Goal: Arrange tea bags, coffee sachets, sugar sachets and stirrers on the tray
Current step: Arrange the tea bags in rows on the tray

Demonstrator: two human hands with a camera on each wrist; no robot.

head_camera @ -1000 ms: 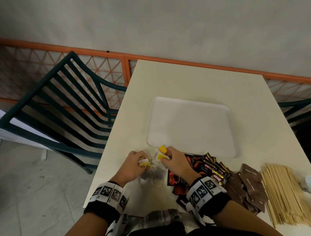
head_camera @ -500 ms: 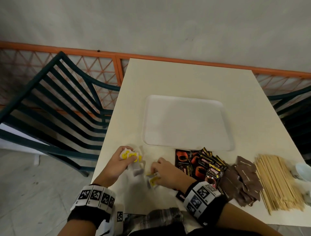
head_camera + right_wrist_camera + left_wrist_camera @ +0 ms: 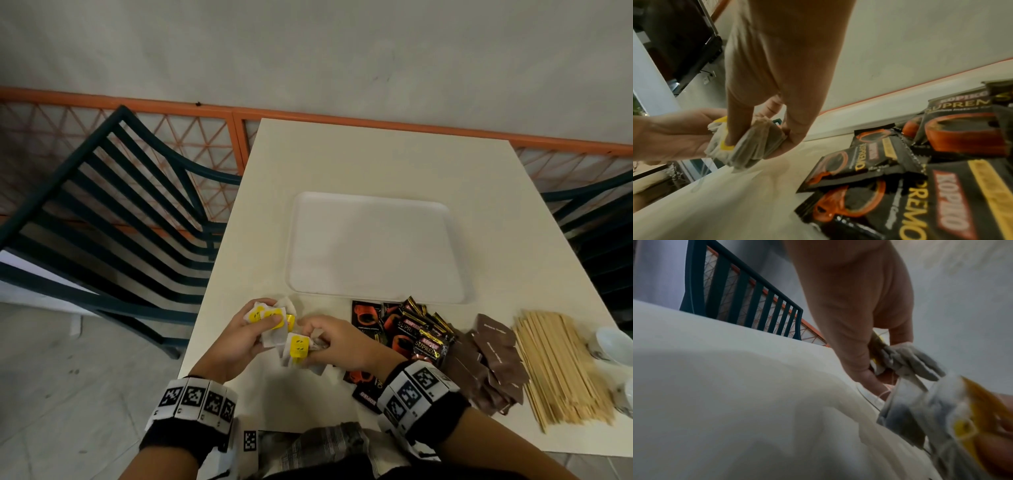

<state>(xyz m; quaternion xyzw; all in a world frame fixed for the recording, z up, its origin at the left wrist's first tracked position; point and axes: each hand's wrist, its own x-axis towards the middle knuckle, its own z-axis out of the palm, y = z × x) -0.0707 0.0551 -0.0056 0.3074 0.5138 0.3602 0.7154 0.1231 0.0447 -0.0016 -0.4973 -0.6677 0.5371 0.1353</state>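
My left hand (image 3: 255, 327) grips a small bunch of tea bags (image 3: 270, 317) with yellow tags just above the table's near left part. Beside it my right hand (image 3: 317, 339) pinches more tea bags (image 3: 297, 347), seen as a grey stack (image 3: 760, 142) in the right wrist view. The white tray (image 3: 376, 246) lies bare in the middle of the table, beyond both hands. Black coffee sachets (image 3: 411, 334) are heaped right of my right hand, then brown sugar sachets (image 3: 493, 359) and wooden stirrers (image 3: 561, 370).
A dark green slatted chair (image 3: 113, 219) stands left of the cream table (image 3: 376, 161); another chair (image 3: 599, 219) is at the right. White cups (image 3: 613, 344) sit at the right table edge. An orange lattice fence (image 3: 205, 137) runs behind.
Both hands have lifted tea bags off the table and brought them together; the left bunch now sits close to the stack in my right hand.
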